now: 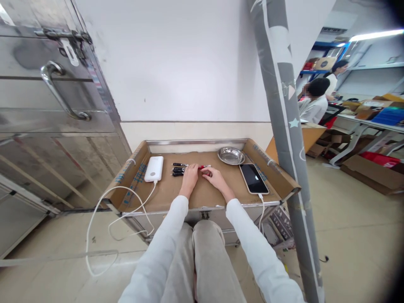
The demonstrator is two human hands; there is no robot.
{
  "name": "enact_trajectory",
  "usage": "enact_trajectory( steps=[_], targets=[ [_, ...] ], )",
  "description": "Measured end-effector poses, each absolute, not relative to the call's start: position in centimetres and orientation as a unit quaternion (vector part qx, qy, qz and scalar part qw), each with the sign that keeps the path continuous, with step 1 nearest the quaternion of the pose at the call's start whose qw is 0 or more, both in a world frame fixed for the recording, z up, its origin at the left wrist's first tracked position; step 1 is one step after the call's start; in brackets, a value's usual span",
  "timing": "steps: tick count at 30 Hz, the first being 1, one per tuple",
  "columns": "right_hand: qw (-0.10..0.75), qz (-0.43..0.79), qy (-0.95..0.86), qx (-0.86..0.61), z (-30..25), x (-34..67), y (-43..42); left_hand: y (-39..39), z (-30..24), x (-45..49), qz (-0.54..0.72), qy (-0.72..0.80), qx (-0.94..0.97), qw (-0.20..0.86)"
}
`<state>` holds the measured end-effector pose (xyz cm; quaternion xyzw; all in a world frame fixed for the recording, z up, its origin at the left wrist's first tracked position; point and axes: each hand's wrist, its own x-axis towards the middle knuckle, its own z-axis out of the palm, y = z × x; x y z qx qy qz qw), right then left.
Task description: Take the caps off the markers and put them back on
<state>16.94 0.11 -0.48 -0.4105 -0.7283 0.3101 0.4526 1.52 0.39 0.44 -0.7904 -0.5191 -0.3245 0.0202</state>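
Note:
Several slim black pens [178, 171] with silvery tips lie side by side on the brown cardboard lining of a small metal cart. My left hand [190, 174] is closed over their right part, its fingers hiding most of it. Slim red pieces with a silvery end, looking like a red pen [203, 166], show between and just beyond my hands. My right hand [214, 177] is closed beside them, fingertips curled inward close to my left fingers. What the right fingertips pinch, if anything, is hidden.
A white power bank [154, 169] with a white cable lies left. A round steel dish [231, 155] stands back right, in front of it a phone [254, 179] on a cable. Cardboard side walls edge the cart. A grey wrapped pole [288, 126] leans at right; two people work beyond.

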Motion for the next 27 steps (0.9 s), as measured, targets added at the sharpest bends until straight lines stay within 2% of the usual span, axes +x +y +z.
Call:
enact_trajectory(
  steps=[4, 10, 27],
  targets=[
    [0.449, 0.239, -0.728, -0.460, -0.9, 17.2, 0.2, -0.2, 0.6, 1.5, -0.338, -0.502, -0.796, 0.020],
    [0.427, 0.150, -0.732, -0.509, -1.2, 17.5, -0.1, -1.3, 0.9, 1.6, -0.279, -0.500, -0.820, 0.020],
    [0.404, 0.043, -0.744, -0.530, -0.8, 17.1, 0.0, -0.3, 0.5, 2.0, -0.266, -0.575, -0.766, 0.110]
  ],
)
